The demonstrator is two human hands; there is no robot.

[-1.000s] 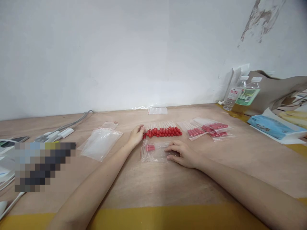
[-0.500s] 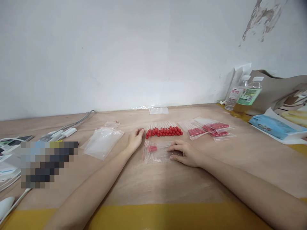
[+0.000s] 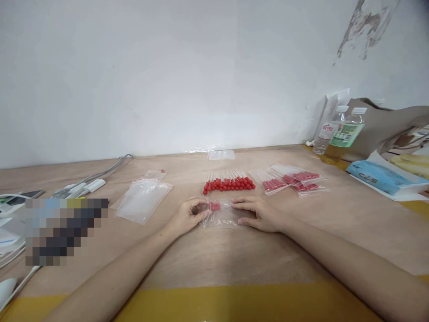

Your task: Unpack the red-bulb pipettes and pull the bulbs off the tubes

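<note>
A clear plastic zip bag (image 3: 225,217) lies flat on the table between my two hands, with a few red-tipped sticks (image 3: 214,206) showing inside near its left end. My left hand (image 3: 189,215) is at that end, thumb and fingers curled on the bag's edge. Over the right end, my right hand (image 3: 256,213) holds the bag with bent fingers and thumb. Just beyond the bag lies a row of red-tipped sticks (image 3: 229,183), their thin pale stems pointing toward the wall. Filled zip bags (image 3: 295,179) with red-tipped sticks overlap to the right.
Flat clear bags (image 3: 144,201) lie to the left, and another bag (image 3: 221,154) is by the wall. Cables (image 3: 110,169) and a pixelated area are at far left. Two bottles (image 3: 346,134), a blue tissue pack (image 3: 378,176) and a beige bag (image 3: 385,120) stand at right.
My left hand has come from beside the stick row down and nearer to me, onto the zip bag's left end. My right hand has stayed at the other end.
</note>
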